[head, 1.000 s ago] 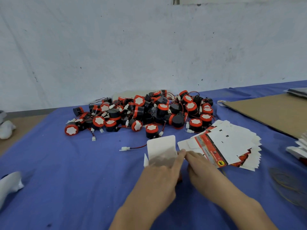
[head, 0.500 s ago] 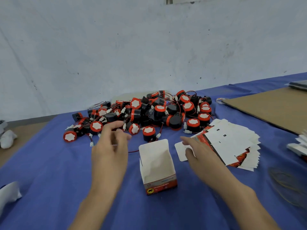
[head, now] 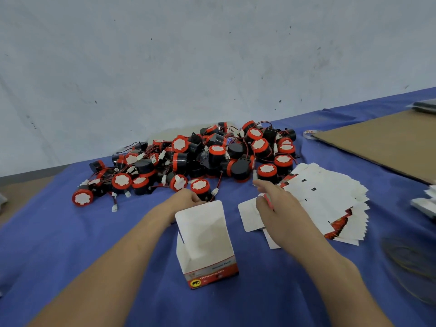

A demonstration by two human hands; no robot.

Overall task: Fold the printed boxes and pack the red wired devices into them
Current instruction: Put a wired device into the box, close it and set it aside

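Box (head: 206,241), folded and open-topped, stands on the blue bench (head: 70,244) before the device pile (head: 212,156). Left hand (head: 186,200) curls at the nearest red device (head: 200,188); whether its grip holds it, cannot tell. Right hand (head: 280,210) rests on flat boxes (head: 330,197), grip loose, fingers outstretched

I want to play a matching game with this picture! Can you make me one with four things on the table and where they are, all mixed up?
Things:
1 open box
2 flat boxes
3 red devices
4 cardboard sheet

Places:
A heaped in a pile at the back
B standing upright at the front, in the middle
C lying flat, far right
D fanned out, just right of the open box

Pairs: 1-B, 2-D, 3-A, 4-C.
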